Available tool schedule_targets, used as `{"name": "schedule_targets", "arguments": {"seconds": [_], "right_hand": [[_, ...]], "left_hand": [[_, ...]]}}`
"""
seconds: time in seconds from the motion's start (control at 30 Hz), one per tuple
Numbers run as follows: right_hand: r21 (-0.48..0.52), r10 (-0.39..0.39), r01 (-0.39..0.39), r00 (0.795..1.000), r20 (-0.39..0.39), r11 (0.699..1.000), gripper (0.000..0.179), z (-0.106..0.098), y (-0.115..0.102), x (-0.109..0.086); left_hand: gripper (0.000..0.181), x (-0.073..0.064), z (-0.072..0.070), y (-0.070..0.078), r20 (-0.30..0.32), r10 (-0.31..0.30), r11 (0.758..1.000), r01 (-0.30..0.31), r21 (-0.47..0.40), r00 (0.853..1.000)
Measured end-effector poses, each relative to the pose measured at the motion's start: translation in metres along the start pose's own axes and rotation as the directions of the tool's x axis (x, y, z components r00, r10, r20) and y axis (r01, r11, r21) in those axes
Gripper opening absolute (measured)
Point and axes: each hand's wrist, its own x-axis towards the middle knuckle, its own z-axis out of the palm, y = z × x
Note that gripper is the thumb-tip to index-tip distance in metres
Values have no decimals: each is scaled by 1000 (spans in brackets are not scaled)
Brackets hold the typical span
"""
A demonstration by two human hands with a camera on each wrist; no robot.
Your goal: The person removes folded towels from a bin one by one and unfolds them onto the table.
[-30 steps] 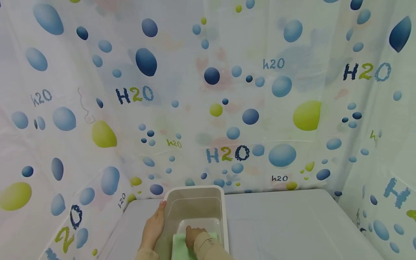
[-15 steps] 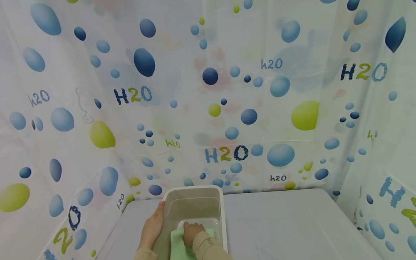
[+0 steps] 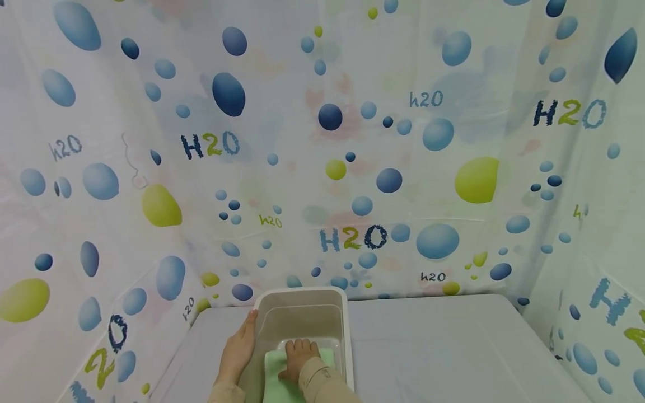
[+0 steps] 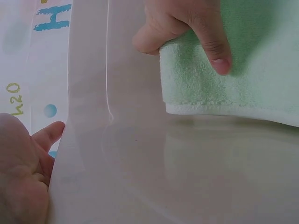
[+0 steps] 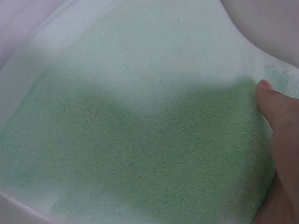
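A beige plastic basin (image 3: pixel 302 322) is at the bottom centre of the head view. Inside it lies a pale green towel (image 3: pixel 275 375) with a white edge band, its near part cut off by the frame. My right hand (image 3: pixel 300 358) rests on the towel with fingers extended forward. In the left wrist view its thumb lies on top of the terry cloth. The right wrist view shows the towel (image 5: pixel 140 140) spread wide, the thumb at its right. My left hand (image 3: pixel 237 347) touches the basin's left side from outside, fingers extended along the wall.
The basin stands on a white-covered table (image 3: pixel 428 347), whose surface stretches to the right. A white curtain (image 3: pixel 282 123) printed with blue and green drops and H2O lettering hangs behind and on both sides.
My right hand's fingers have gone from curled on the towel to stretched out over it. The towel's far edge has shifted slightly forward. My left hand stays at the basin's side.
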Motion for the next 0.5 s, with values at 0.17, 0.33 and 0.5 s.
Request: {"name": "schedule_targets", "arguments": {"seconds": [0.17, 0.33, 0.5], "right_hand": [[-11, -7, 7, 1000, -14, 1000, 57, 1, 2, 2], [-23, -18, 18, 1000, -25, 1000, 59, 0, 2, 6], [-57, -18, 15, 999, -42, 998, 60, -3, 1, 6]], "left_hand": [[72, 2, 2, 1, -4, 17, 1000, -17, 5, 1000], [74, 3, 1, 0, 4, -4, 1000, 4, -7, 1000], [79, 4, 0, -1, 29, -16, 1000, 17, -22, 999]]}}
